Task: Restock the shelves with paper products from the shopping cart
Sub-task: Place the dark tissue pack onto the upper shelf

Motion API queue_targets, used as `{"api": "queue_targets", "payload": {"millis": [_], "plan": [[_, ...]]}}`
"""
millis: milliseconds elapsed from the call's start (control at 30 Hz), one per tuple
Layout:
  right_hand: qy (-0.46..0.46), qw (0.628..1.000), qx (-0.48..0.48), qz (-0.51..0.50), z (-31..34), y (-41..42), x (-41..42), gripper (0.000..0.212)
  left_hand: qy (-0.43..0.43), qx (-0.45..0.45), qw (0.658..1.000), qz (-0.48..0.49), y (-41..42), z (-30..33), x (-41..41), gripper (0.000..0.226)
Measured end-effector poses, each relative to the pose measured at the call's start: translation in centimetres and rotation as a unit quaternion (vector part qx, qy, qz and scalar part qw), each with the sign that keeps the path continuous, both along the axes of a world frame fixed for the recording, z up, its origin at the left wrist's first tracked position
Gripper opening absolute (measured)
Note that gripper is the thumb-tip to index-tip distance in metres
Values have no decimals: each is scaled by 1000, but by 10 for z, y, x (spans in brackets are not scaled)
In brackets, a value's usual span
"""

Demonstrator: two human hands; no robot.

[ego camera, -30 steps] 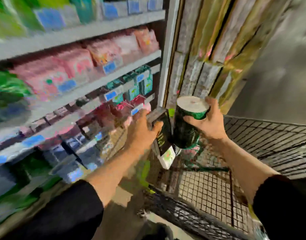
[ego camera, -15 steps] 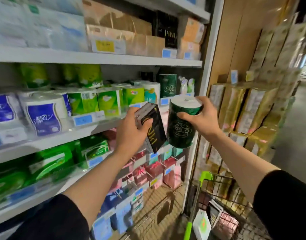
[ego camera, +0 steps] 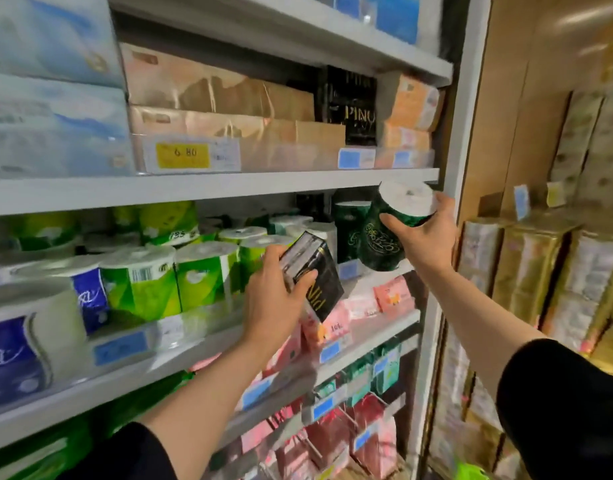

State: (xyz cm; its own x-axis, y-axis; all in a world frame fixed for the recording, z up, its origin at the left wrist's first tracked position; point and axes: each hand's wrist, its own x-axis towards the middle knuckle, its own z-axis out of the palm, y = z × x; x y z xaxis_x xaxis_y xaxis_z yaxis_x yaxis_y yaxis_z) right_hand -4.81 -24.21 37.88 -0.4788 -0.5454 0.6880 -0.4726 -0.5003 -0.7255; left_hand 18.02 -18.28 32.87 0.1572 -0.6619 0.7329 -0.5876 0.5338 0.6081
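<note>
white shelf (ego camera: 211,190), boxed tissues (ego camera: 228,133), wrapped rolls (ego camera: 142,285)

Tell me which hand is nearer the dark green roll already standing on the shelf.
Right. The right hand grips a matching roll just right of the shelved dark green roll; the left hand, holding a black pack, sits lower and further left.

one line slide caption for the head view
Left hand holds a black tissue pack; right hand lifts a dark green roll toward the shelf.

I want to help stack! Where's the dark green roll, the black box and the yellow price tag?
dark green roll (ego camera: 384,237): head view, on its wrapped side.
black box (ego camera: 324,271): head view, on its dark front face.
yellow price tag (ego camera: 182,155): head view, on its middle.
</note>
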Motion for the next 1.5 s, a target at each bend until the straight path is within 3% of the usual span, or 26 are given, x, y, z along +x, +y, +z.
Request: {"api": "queue_targets", "payload": {"millis": [467, 900, 1133, 1500], "plan": [[-47, 997, -48, 44, -10, -67, 4, 81, 4, 10, 999, -36, -60, -2, -7, 35], [-59, 998, -11, -10, -16, -67, -24, 78, -34, 33, 998, -35, -69, -21, -12, 34], [-200, 979, -37, 10, -21, -62, -21, 63, -37, 27, 999, -26, -69, -29, -13, 35], [-238, 971, -2, -10, -21, -64, -20, 67, -30, 46, 998, -33, -64, -34, -19, 35]]}}
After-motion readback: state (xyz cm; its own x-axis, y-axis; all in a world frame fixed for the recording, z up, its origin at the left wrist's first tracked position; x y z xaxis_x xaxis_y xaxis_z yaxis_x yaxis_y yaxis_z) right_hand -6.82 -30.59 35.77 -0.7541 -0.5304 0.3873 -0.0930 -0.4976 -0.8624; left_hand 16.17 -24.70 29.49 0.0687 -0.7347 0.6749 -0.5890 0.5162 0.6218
